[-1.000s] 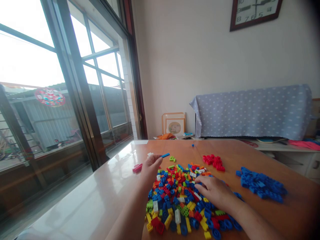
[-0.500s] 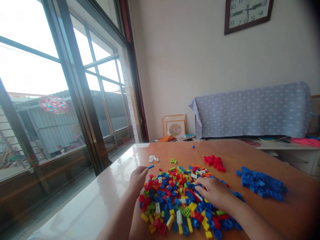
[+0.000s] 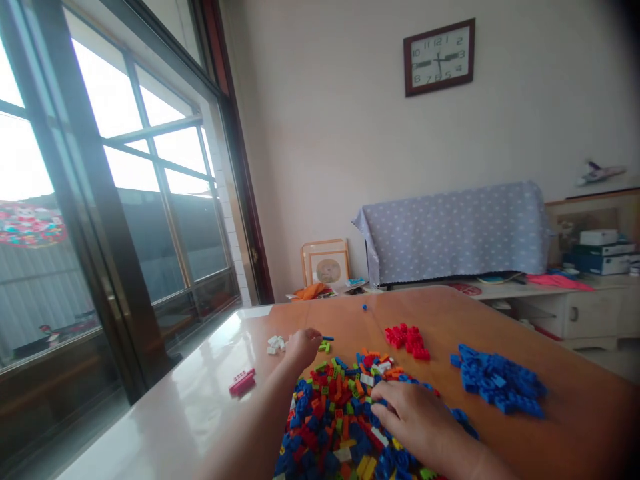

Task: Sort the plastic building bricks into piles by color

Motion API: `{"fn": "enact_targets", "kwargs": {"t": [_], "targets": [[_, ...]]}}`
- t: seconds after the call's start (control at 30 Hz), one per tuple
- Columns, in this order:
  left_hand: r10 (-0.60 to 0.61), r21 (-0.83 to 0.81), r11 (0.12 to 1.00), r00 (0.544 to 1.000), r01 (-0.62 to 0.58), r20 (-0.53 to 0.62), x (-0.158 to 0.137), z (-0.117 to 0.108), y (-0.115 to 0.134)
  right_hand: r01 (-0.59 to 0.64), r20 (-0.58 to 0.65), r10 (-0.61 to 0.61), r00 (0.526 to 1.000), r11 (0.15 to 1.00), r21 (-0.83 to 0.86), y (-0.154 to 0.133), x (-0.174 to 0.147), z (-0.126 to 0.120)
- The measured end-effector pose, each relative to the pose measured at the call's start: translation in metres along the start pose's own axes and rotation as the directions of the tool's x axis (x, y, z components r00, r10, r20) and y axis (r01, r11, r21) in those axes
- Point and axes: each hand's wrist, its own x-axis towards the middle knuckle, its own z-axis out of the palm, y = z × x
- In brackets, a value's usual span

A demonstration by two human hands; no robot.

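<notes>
My left hand (image 3: 303, 351) reaches across the far left of the brick pile, with its fingers pinched on a thin blue toy brick (image 3: 327, 338). Just beneath that piece lie a few lime-green bricks (image 3: 325, 347), partly hidden by the hand. My right hand (image 3: 407, 408) rests on the right side of the mixed pile of toy bricks (image 3: 345, 407). Its thumb and forefinger are apart, and nothing shows between them. White bricks (image 3: 275, 345) lie left of my left hand. A pink brick (image 3: 243, 383) sits nearer, beside my left forearm.
On the brown table (image 3: 500, 320), red bricks (image 3: 407, 340) are grouped beyond my right hand and blue bricks (image 3: 500, 380) to its right. One small blue piece (image 3: 365, 307) lies near the far edge. A cloth-covered object (image 3: 455, 233) stands behind the table.
My left hand has moved forward and right with the blue brick, over to the lime-green bricks. The pink brick has come into sight. My view has turned right; my right hand stays at the pile.
</notes>
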Motion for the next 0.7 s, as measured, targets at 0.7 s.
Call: {"fn": "enact_targets", "kwargs": {"t": [0.7], "targets": [[0.108,0.151,0.981,0.987,-0.126,0.120,0.056,0.083,0.061,-0.066,-0.145,0.079,0.986,0.994,0.089,0.015,0.007,-0.016]]}}
